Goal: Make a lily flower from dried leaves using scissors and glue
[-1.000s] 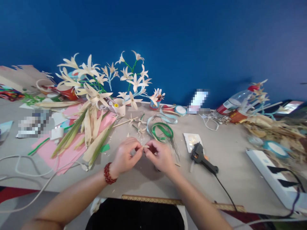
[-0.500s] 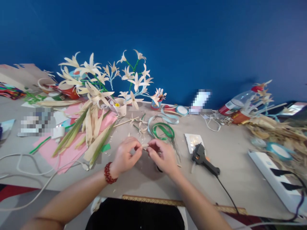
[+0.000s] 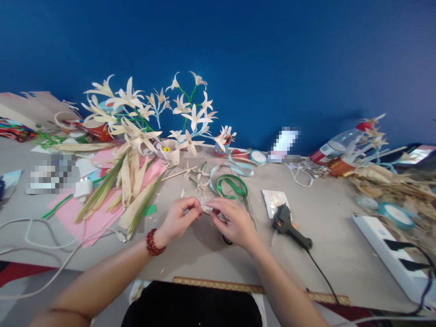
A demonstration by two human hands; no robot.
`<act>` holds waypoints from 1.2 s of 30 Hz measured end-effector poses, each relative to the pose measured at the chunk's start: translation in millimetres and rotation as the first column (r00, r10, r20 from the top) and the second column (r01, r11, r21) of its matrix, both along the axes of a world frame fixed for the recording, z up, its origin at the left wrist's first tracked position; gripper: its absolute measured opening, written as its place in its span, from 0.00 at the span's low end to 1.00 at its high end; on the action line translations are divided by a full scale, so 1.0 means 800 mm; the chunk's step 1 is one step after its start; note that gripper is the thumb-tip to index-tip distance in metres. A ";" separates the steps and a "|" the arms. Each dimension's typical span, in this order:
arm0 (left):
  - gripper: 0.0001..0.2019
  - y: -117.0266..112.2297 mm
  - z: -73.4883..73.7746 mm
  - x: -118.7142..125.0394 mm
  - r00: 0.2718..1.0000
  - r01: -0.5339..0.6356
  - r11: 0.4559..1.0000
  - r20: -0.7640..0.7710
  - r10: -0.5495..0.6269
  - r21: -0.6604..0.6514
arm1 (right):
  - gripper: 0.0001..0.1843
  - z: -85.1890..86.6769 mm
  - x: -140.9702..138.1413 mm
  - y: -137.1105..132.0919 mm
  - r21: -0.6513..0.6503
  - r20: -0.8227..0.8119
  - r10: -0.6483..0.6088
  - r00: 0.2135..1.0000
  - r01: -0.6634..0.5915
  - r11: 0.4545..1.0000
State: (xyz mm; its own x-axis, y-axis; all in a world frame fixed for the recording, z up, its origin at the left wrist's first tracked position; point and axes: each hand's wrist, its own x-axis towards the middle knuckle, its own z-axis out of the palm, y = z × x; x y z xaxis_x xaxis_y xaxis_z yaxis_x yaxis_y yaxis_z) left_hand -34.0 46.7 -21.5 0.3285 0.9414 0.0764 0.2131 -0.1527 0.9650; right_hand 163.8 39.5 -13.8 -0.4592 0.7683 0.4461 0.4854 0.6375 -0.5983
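My left hand (image 3: 180,218), with a red bead bracelet (image 3: 155,243) at its wrist, pinches one end of a small pale piece of corn husk (image 3: 205,208). Fingers bent over the other side, my right hand (image 3: 235,222) grips the same piece, and a thin stick-like edge shows by its fingertips. Both hands hang just above the table. Under my right hand a black curved loop (image 3: 227,240) peeks out, mostly hidden. Just beyond my fingers lie small husk flowers (image 3: 202,185) and a coil of green ribbon (image 3: 235,187).
Husk flowers (image 3: 194,116) on stems stand in cups at the back. Husk leaves (image 3: 131,181) and pink paper (image 3: 68,215) lie left. To the right are a glue gun (image 3: 289,227), a power strip (image 3: 381,250) and a plastic bottle (image 3: 335,145). A patterned strip (image 3: 218,284) runs along the front edge.
My right hand has rolled over, its fingers now reaching across the top of the husk piece. My left hand has shifted slightly left and down.
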 end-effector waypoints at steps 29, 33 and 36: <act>0.08 0.003 -0.004 -0.001 0.946 0.149 0.963 0.315 -0.072 -0.226 | 0.08 -0.005 -0.007 -0.004 -0.186 -0.216 -0.046 0.975 0.006 0.983; 0.07 0.002 -0.006 -0.001 0.937 0.193 0.947 0.333 -0.101 -0.255 | 0.05 -0.009 -0.008 -0.005 0.012 -0.070 -0.068 0.995 0.069 0.998; 0.07 -0.002 -0.002 -0.001 0.976 0.126 0.990 0.189 -0.113 -0.057 | 0.04 -0.009 -0.009 -0.005 -0.039 -0.055 -0.153 0.987 0.151 0.988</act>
